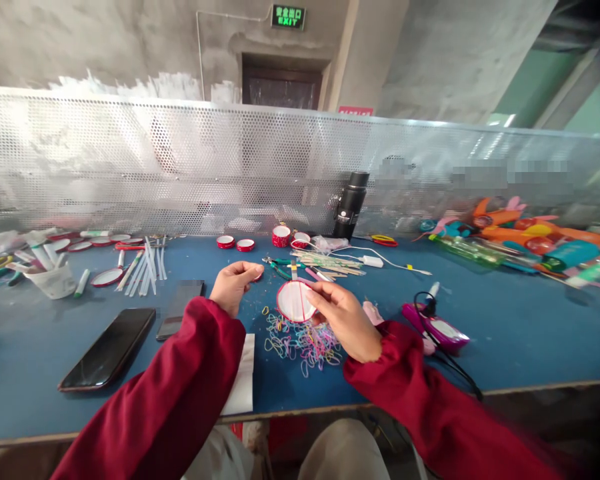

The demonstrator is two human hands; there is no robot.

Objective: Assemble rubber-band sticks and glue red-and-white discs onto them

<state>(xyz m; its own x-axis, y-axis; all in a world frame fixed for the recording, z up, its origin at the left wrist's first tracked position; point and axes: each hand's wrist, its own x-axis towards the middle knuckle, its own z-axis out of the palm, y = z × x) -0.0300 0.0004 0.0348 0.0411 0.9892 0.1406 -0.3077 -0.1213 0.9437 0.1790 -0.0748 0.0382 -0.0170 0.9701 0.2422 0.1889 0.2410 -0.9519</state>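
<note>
My right hand (350, 320) pinches the right edge of a small round white disc with a red rim (293, 301), held up over the table with its white face toward me. A thin red line runs down that face; whether it is a band or a mark I cannot tell. To the left, my left hand (233, 287) is closed in a pinch, apart from the disc. What its fingertips hold, if anything, does not show clearly. Below the disc lies a loose pile of coloured rubber bands (307, 343).
Phones (109, 350) and a white paper (241, 383) lie left. Behind stand a black bottle (351, 207), red-rimmed discs (225, 242), pliers (280, 268) and sticks (330, 262). A purple device (437, 328) with a cable sits right. A perforated metal screen (260, 153) closes the back.
</note>
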